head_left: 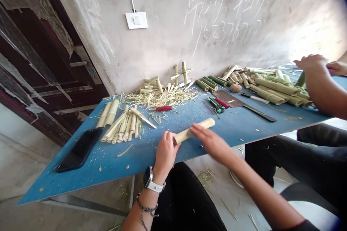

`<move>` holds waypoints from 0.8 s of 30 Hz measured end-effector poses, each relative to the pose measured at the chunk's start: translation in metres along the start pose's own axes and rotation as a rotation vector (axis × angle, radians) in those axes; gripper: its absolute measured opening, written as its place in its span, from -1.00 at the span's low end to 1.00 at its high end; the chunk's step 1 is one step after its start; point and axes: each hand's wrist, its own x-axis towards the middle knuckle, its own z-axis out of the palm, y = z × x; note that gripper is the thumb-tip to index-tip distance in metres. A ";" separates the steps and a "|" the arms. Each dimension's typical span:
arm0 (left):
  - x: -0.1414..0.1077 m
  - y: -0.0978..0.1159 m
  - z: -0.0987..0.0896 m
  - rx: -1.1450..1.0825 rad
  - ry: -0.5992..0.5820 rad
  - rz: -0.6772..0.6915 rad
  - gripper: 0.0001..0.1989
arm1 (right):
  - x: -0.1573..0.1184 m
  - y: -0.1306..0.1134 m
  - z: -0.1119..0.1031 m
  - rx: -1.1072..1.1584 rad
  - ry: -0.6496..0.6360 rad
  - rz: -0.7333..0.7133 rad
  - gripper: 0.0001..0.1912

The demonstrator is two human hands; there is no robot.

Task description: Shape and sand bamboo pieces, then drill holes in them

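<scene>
Blue-topped board [89, 178] ran along a scuffed plaster wall, with the work at its near edge. The left hand [165, 155], a watch on its wrist, was closed around one end of a pale bamboo tube [193, 130], which lay across the board just ahead of that hand. The right hand [213, 143] reached over the tube's middle, fingers extended; I couldn't tell whether it gripped or only rested there. The tube looked light and stiff, its smooth skin perhaps slippery, so the barrel seemed the surest place to hold, away from any sharp cut edge. Left of the left hand lay a black phone [80, 149] and a heap of split bamboo pieces [121, 126]. Beyond the right hand sat a broad cleaver [227, 99], with straw-like shavings [157, 98] farther left. Farthest right, another person's hand [311, 65] worked beside green-skinned bamboo sections [273, 90].
</scene>
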 end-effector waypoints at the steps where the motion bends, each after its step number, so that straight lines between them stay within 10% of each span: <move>1: 0.000 0.000 0.000 -0.005 0.011 -0.007 -0.77 | 0.000 0.007 0.000 -0.040 0.041 0.123 -0.46; 4: 0.001 0.000 0.000 -0.014 0.030 -0.017 -0.76 | -0.001 0.008 0.006 -0.092 0.145 0.264 -0.51; 9: -0.001 -0.001 -0.002 -0.032 0.016 -0.002 -0.82 | 0.000 -0.019 0.007 0.037 0.017 -0.096 -0.48; 14: 0.000 0.000 -0.002 0.034 0.024 -0.002 -0.76 | 0.006 0.008 0.002 -0.104 0.105 0.235 -0.52; 19: 0.002 0.003 -0.005 0.211 -0.037 0.074 -0.76 | 0.021 -0.024 0.009 0.060 -0.032 -0.131 -0.51; 24: 0.002 0.007 -0.006 0.338 -0.070 0.065 -0.63 | 0.019 0.051 -0.003 -0.032 0.003 0.184 -0.45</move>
